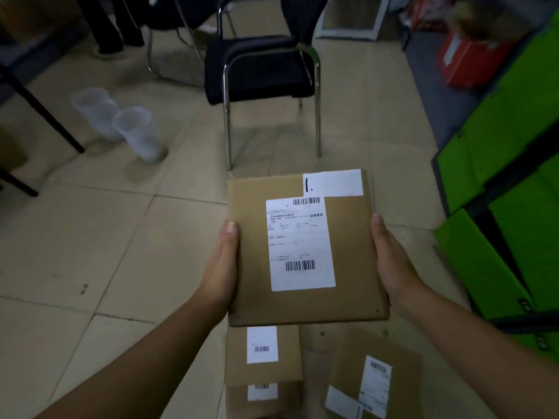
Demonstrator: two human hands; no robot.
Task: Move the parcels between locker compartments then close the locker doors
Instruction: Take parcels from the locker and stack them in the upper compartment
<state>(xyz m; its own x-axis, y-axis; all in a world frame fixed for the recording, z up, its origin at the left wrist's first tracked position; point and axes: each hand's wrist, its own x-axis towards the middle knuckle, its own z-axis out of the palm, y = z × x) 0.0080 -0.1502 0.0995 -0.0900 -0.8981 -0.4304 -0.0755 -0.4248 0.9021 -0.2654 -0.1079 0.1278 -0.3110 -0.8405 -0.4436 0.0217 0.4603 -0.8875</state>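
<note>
The green locker (508,176) stands along the right edge of the view; only its green fabric fronts and dark frame show, and nothing inside any compartment can be made out.

A flat brown parcel (305,246) is held in the air over the tiled floor (90,252), in the middle of the view and left of the locker. It carries a white shipping label (301,243) with barcodes and a second white label (332,183) at its far corner marked "1.". The left hand (222,264) presses flat against the parcel's left edge, thumb on top near the edge; the right hand (393,261) does the same on the right edge. Each grip is spread wide along the side, the parcel squeezed between the two palms.

Below the held parcel, three more parcels lie on the floor: one (266,352) directly under its near edge, another (263,397) just behind that, and a third (372,385) to the right, turned at an angle.

Ahead stands a black chair (260,68) with metal legs, well apart from the parcel. Two translucent plastic cups (121,122) stand on the floor to the left. The floor on the left is open.
</note>
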